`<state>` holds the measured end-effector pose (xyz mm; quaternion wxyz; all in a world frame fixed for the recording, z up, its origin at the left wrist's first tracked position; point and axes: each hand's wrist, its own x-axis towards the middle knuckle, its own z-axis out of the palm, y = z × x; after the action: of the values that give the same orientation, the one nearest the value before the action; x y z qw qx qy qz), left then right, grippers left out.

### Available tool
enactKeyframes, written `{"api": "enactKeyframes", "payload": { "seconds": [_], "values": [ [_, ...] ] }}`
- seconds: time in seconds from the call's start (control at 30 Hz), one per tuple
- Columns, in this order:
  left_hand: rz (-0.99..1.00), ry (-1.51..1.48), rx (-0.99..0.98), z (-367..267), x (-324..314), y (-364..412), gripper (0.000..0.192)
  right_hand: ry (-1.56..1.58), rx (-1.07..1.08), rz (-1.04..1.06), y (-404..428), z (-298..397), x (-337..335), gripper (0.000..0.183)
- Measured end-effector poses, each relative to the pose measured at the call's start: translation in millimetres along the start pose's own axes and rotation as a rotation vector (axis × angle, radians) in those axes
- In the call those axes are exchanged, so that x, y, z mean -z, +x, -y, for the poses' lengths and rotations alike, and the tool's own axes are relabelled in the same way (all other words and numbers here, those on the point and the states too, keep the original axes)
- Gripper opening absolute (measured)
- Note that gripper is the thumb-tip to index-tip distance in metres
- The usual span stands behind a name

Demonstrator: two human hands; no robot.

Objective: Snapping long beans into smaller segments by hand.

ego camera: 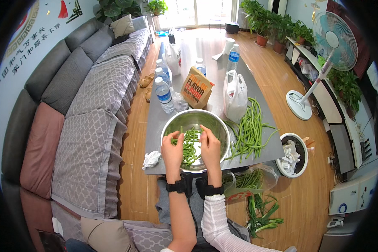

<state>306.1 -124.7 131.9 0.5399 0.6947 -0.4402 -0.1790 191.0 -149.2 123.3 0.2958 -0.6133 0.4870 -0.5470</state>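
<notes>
A wide stainless steel bowl [226,134] stands at the near edge of the grey table, with short pieces of green bean [189,151] on its bottom. Over the bowl's left side, my left hand [172,149] has its fingers closed on green bean pieces. My right hand [210,146] is above the right side, thumb and forefinger pinched on a small green bean piece. The two hands are apart. Long whole green beans [252,132] lie heaped on the table just right of the bowl.
Behind the bowl stand water bottles [164,96], a brown paper bag [197,88] and a white plastic bag [235,97]. Crumpled tissue [151,159] lies left. A waste bin [305,163], a bag of beans [249,182] and leafy greens [263,217] are on the right.
</notes>
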Motion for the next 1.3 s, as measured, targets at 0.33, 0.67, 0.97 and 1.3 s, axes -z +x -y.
{"api": "enactKeyframes", "payload": {
  "seconds": [0.33,0.67,0.97,1.3],
  "values": [
    [0.111,-0.355,0.083,-8,5,2,0.016,0.238,-0.013,0.326,-9,9,-5,0.029],
    [0.211,-0.381,0.099,6,1,2,0.014,0.040,0.085,0.019,-2,3,-5,0.012],
    [0.339,-0.294,0.101,7,-7,-2,0.017,-0.035,0.093,-0.052,-2,6,-2,0.013],
    [0.421,-0.234,0.140,3,-10,-3,0.020,0.012,0.056,-0.067,-2,6,-3,0.015]
  ]
}}
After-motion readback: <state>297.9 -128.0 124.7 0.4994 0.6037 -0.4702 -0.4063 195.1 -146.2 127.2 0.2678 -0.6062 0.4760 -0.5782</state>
